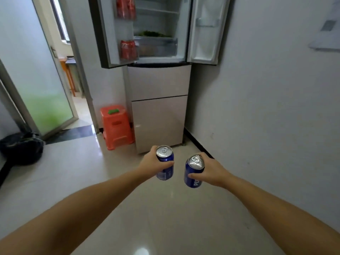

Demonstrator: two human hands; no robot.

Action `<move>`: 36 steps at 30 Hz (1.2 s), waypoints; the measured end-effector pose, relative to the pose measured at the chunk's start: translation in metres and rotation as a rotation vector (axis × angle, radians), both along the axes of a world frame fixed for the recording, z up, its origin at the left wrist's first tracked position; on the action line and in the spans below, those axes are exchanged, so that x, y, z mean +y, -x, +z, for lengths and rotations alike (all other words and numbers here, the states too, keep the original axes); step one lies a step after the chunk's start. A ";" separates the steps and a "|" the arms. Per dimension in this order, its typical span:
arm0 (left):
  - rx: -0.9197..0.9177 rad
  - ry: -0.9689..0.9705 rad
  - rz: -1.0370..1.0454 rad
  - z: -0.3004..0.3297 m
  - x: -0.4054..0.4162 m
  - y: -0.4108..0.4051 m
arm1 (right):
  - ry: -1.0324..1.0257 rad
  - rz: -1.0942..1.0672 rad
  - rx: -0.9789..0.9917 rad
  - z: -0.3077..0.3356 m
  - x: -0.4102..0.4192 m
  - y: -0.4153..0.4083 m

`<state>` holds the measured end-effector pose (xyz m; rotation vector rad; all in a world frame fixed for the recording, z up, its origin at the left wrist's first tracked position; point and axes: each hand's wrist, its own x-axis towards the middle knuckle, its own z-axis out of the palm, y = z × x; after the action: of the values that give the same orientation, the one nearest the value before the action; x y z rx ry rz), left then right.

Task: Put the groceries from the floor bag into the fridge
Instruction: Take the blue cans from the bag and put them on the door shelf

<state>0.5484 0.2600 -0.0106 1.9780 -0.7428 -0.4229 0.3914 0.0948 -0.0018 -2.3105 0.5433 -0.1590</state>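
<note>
My left hand (151,162) grips an upright blue soda can (165,170) round its side. My right hand (209,171) grips a second blue soda can (193,176), tilted slightly left. Both cans are held out in front of me above the floor, short of the fridge (159,115). The fridge's two upper doors stand open. Red soda cans (128,49) fill the left door's shelves, with more red cans (126,8) on the shelf above. Green vegetables (152,34) lie on an inner shelf over a clear drawer. The floor bag is not in sight.
An orange plastic stool (116,126) stands left of the fridge with a green item on top. A black bin bag (21,147) sits at far left by a frosted glass door (36,80). A white wall (266,107) runs along the right.
</note>
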 end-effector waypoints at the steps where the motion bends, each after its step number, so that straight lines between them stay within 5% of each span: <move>1: -0.005 0.000 -0.023 0.007 -0.022 -0.016 | -0.002 -0.021 0.001 0.006 -0.016 -0.009; 9: 0.050 0.072 -0.149 0.036 -0.189 -0.107 | -0.003 -0.179 0.010 0.018 -0.156 -0.070; 19: 0.034 0.039 -0.131 0.035 -0.369 -0.238 | 0.037 -0.107 -0.014 0.037 -0.354 -0.218; 30: -0.047 0.155 0.042 0.101 -0.517 -0.424 | 0.180 0.039 -0.090 0.121 -0.534 -0.424; 36: -0.221 0.294 0.006 0.193 -0.599 -0.551 | 0.333 0.006 -0.271 0.208 -0.611 -0.540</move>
<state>1.0996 -0.3392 0.1825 1.7637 -0.8833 -0.0833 0.9313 -0.5158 0.2058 -2.5532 0.3936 -0.5895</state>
